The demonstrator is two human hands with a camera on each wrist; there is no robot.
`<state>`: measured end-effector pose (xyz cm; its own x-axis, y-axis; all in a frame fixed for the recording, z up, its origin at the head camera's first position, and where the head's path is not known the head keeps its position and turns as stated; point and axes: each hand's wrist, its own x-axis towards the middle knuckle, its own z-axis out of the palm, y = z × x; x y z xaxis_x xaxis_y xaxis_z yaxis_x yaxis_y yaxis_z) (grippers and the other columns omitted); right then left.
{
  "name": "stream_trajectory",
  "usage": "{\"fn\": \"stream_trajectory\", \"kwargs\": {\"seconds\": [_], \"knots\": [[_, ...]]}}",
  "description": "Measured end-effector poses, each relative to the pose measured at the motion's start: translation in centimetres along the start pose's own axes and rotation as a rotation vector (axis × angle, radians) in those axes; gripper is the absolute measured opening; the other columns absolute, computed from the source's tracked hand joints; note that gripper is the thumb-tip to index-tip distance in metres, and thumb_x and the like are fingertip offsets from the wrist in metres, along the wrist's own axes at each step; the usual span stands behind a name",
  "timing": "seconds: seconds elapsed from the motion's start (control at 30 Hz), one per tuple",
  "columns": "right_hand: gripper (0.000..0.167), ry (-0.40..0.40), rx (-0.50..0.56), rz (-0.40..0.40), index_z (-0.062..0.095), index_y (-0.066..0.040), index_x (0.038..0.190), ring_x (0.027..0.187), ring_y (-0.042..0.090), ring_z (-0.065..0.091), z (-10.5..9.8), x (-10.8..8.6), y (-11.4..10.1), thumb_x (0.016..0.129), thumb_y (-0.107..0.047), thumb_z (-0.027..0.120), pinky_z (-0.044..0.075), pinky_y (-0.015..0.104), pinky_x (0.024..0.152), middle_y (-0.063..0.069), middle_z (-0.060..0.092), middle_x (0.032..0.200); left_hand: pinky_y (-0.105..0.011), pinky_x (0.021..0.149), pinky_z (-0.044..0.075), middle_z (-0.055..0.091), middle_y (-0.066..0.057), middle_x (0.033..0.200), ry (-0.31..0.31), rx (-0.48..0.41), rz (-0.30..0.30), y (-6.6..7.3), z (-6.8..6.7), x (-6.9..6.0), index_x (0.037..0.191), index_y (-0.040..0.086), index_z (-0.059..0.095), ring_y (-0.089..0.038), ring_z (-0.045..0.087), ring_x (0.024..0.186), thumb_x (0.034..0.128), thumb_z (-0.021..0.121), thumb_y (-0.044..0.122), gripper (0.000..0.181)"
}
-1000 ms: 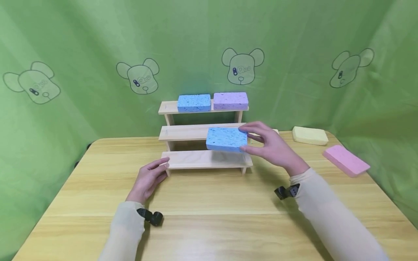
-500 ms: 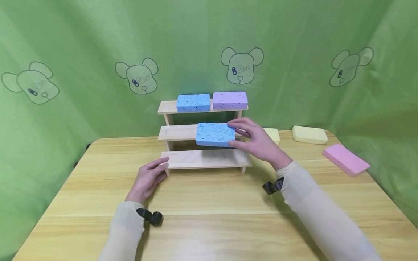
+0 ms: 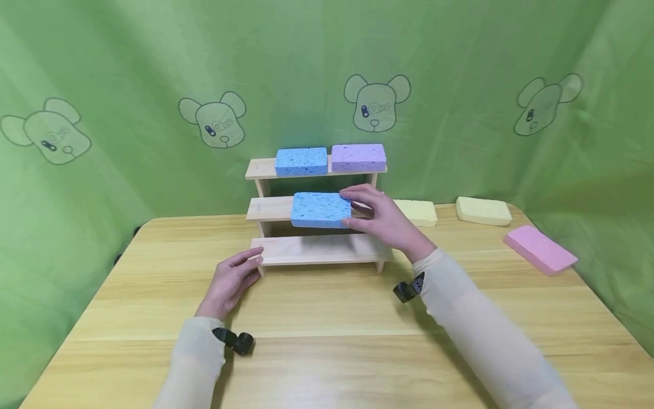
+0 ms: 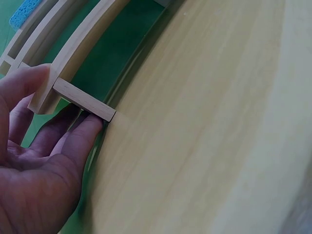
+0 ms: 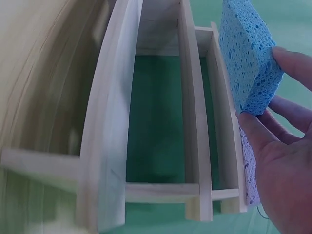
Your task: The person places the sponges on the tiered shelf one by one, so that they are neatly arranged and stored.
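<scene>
My right hand point(image 3: 385, 220) pinches a blue sponge point(image 3: 321, 209) by its right end, holding it in front of the middle tier of a three-tier wooden rack point(image 3: 322, 251). In the right wrist view the blue sponge point(image 5: 246, 53) is between thumb and fingers, with a gap to the rack's boards point(image 5: 105, 122). At the rack's lower left end, my left hand point(image 3: 230, 284) grips the bottom board's edge. The left wrist view shows the left hand's point(image 4: 48, 146) thumb on the board point(image 4: 73, 53) and its fingers behind the leg. Another blue sponge point(image 3: 301, 162) and a purple sponge point(image 3: 359, 158) lie on the top tier.
Right of the rack, two pale yellow sponges point(image 3: 418, 213) point(image 3: 482, 211) and a pink sponge point(image 3: 540, 250) lie on the wooden table point(image 3: 317, 363). A green curtain point(image 3: 286, 51) with printed bear heads hangs behind and at both sides.
My right hand has carried the blue sponge leftward and slightly up along the rack, uncovering more of the nearer yellow sponge. My left hand has stayed at the rack's end.
</scene>
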<state>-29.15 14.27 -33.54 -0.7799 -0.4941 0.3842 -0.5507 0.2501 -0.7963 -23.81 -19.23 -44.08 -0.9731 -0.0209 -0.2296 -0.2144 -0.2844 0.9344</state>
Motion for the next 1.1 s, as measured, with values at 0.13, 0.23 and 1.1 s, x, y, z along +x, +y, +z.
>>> {"fn": "stream_trajectory", "kwargs": {"seconds": [0.13,0.23,1.1], "knots": [[0.052,0.010,-0.012,0.005,0.056,0.003,0.134,0.128,0.027,0.046,0.4,0.3,0.1,0.087,-0.007,0.075,0.037,0.032,0.109,0.010,0.049,0.135,-0.033,0.095,0.051,0.047,-0.010,0.143,-0.004,0.003,-0.003,0.0,-0.1,0.0,0.131,0.001,0.061,-0.019,0.059,0.113,0.0918,0.068,0.004,0.040],[0.053,0.015,0.002,0.018,0.055,0.003,0.134,0.129,0.026,0.045,0.6,0.8,0.3,0.086,-0.006,0.076,0.037,0.031,0.109,0.010,0.048,0.136,-0.032,0.096,0.051,0.047,-0.009,0.143,0.000,0.015,-0.003,0.0,-0.2,0.0,0.131,0.000,0.061,-0.019,0.059,0.113,0.0924,0.068,0.005,0.040],[0.053,0.004,-0.024,0.117,0.056,-0.003,0.136,0.128,0.023,0.048,2.6,4.0,1.1,0.088,-0.012,0.075,0.039,0.026,0.106,0.005,0.050,0.136,-0.033,0.097,0.050,0.045,-0.009,0.145,-0.012,0.026,0.001,0.0,0.0,0.1,0.134,-0.002,0.057,-0.022,0.055,0.118,0.0926,0.067,0.004,0.043]]}}
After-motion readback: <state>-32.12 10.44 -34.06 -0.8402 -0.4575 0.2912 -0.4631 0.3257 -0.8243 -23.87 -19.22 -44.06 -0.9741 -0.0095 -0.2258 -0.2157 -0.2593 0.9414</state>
